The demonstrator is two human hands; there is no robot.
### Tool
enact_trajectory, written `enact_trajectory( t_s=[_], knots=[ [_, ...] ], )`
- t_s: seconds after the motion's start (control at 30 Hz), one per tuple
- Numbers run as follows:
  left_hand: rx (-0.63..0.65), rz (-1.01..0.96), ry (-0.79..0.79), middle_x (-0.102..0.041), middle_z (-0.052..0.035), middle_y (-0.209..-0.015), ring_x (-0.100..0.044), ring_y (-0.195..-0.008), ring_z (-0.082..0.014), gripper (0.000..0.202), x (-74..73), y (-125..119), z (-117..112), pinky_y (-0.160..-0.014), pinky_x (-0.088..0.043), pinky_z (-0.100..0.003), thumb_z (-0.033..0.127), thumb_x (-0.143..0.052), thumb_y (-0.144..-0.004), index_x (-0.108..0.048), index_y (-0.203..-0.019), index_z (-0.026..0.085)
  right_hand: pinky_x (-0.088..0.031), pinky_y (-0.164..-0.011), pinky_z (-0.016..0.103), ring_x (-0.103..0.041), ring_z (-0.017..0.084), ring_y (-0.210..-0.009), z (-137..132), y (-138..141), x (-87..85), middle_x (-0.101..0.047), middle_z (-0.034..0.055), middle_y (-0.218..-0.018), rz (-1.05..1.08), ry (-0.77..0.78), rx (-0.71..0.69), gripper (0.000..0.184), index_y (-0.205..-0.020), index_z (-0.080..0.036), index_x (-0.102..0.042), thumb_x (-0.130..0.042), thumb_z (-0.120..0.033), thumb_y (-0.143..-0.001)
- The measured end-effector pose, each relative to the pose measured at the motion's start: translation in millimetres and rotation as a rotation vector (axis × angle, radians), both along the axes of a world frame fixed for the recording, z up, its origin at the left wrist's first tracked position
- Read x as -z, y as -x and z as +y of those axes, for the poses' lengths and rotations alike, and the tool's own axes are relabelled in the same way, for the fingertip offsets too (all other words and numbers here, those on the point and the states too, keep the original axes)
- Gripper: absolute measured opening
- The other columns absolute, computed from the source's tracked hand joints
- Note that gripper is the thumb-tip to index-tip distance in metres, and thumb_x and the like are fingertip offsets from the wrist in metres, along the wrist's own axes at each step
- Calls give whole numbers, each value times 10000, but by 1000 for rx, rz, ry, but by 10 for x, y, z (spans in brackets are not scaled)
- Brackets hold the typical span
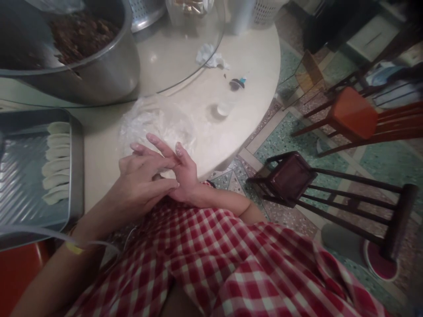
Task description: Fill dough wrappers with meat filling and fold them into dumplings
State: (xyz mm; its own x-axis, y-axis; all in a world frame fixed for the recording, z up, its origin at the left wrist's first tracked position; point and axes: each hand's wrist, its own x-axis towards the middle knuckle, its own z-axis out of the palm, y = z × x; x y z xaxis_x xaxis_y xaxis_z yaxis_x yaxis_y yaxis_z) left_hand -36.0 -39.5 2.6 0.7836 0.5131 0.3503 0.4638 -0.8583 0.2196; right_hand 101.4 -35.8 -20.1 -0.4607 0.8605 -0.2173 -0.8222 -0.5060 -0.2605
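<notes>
My right hand (pixel 185 172) is turned palm up, its thumb and fingers stretched out and dusted with flour. Over that palm my left hand (pixel 142 178) curls its thumb and index finger around a small dumpling (pixel 168 175). Only a pale bit of dough and a dark spot show between the hands; the rest is hidden. Just beyond my fingers lies a crumpled clear plastic bag (pixel 155 119) with whitish contents. To the left, a metal tray (pixel 76 176) holds a row of several folded dumplings (pixel 57 165).
A large steel pot (pixel 122 66) with dark minced filling (pixel 82 37) stands at the upper left on a glass turntable (pixel 172 66). A small white cup-like thing (pixel 224 108), a dark scrap (pixel 236 83) and crumpled tissue (pixel 211 56) lie on the table. Chairs (pixel 287 176) stand at right.
</notes>
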Motion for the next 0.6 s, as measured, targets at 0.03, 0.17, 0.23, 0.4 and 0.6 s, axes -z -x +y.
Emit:
enact_trajectory(
  t_s=[0.03, 0.17, 0.23, 0.4, 0.6],
  knots=[
    [-2, -1, -4, -644, -98, -1217, -571, -1072, -268, 134, -3, 7, 6, -826, -403, -419, 217, -572, -958, -700, -944, 253, -361, -1181, 473, -704, 172, -990, -2, -7, 6, -742, 0, -1060, -8, 5, -4, 461, -1163, -286, -633, -312, -536, -946],
    [-175, -10, -69, -682, -110, -1118, -597, -1048, -267, 205, -13, 62, 6, -880, -432, -442, 230, -600, -952, -628, -1155, 215, -399, -1157, 457, -697, 187, -1037, 8, -32, -3, -742, 28, -1130, -41, 22, -10, 455, -1180, -288, -615, -299, -509, -938],
    [-268, -39, -93, -703, -95, -1080, -608, -1050, -259, 178, -1, 79, -9, -905, -442, -440, 206, -611, -943, -637, -1120, 210, -421, -1141, 418, -686, 178, -1074, 12, -34, -18, -739, 30, -1145, -46, 35, 2, 451, -1174, -293, -618, -302, -505, -933],
    [-283, -82, -124, -726, -36, -916, -614, -919, -226, 82, 48, 31, -53, -856, -450, -405, 146, -626, -920, -645, -949, 221, -448, -1110, 410, -642, 173, -1159, 10, 3, -4, -727, 66, -1210, -71, 43, 11, 505, -1218, -269, -607, -287, -517, -917],
    [-377, -93, -196, -742, -77, -985, -621, -916, -220, 150, 37, 16, -142, -863, -457, -388, 167, -639, -929, -633, -1078, 171, -399, -1157, 444, -661, 178, -1157, 7, 79, 78, -731, 46, -1205, -75, -23, 82, 508, -1239, -276, -595, -292, -534, -923]
  ],
)
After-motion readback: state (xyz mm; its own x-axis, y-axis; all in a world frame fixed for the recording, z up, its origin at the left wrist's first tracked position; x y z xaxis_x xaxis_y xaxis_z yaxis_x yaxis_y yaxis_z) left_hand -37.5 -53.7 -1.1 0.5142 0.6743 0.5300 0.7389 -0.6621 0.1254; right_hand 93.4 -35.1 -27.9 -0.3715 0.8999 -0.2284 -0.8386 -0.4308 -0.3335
